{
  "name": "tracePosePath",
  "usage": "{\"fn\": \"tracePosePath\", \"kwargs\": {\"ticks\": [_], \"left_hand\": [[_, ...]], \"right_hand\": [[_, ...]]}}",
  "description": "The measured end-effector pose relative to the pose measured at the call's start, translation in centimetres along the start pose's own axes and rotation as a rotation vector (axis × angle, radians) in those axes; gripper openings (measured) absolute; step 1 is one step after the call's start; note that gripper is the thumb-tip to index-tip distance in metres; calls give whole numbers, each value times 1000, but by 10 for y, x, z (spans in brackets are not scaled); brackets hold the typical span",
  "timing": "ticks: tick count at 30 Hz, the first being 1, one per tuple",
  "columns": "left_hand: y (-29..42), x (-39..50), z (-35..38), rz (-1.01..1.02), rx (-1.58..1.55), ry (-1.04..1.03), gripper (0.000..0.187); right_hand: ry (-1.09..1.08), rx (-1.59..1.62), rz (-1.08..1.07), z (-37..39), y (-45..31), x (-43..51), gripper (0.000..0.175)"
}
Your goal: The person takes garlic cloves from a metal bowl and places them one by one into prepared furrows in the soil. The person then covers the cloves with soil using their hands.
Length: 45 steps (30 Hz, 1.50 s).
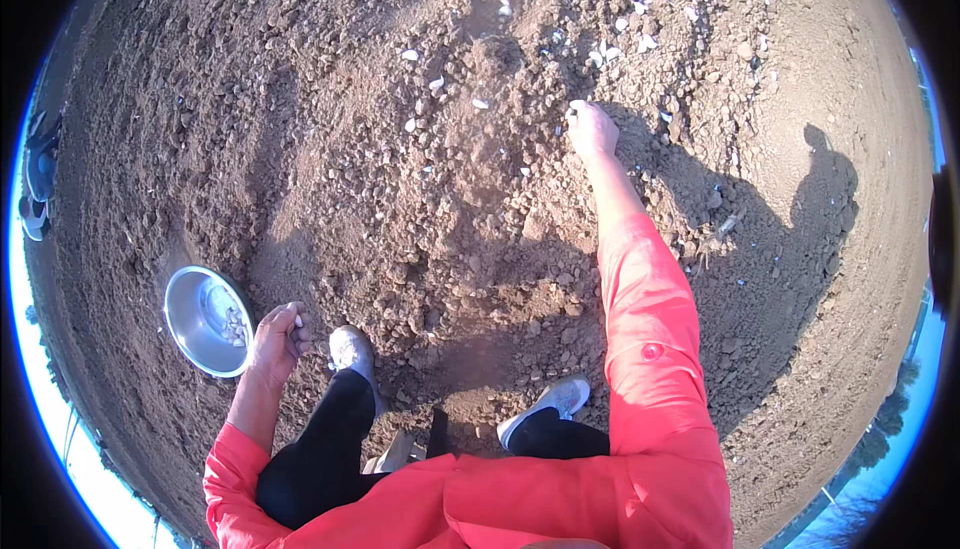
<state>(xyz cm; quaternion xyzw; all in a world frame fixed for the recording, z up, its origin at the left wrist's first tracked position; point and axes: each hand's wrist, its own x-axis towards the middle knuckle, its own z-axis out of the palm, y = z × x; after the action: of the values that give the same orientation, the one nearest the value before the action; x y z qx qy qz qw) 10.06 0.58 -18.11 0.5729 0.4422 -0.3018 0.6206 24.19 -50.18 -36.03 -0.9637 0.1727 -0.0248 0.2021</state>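
My right hand (592,129) reaches forward to the loose soil, its fingers bent around a small whitish piece that looks like a garlic clove (577,105). Beside a round metal bowl (184,331) at the left, my left hand (280,335) is curled with a small pale piece showing at its fingers. Several pale cloves (234,328) lie in the bowl, against the side nearer that hand. More whitish pieces (604,54) are scattered on the soil beyond my right hand, and a few others (480,103) lie to the left of it.
Cloddy brown soil (337,174) surrounds me. My left shoe (351,349) and right shoe (566,396) rest on it, with what looks like a wooden piece (397,451) between my legs. Shadows fall at the right. At the far left edge is part of another person (39,174).
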Motion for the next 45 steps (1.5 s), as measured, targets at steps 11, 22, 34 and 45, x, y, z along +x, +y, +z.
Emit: {"fn": "tracePosePath", "kwargs": {"ticks": [11, 22, 34, 45], "left_hand": [[4, 5, 24, 12, 84, -54, 19], [1, 18, 32, -2, 101, -156, 18], [8, 17, 71, -20, 112, -312, 20], [4, 29, 41, -48, -13, -254, 18]], "right_hand": [[-99, 6, -72, 3, -4, 1, 18], [-379, -233, -117, -11, -28, -21, 13], [-389, -463, -217, -1, -39, -21, 12], [-342, -234, -170, 27, -143, 9, 30]]}}
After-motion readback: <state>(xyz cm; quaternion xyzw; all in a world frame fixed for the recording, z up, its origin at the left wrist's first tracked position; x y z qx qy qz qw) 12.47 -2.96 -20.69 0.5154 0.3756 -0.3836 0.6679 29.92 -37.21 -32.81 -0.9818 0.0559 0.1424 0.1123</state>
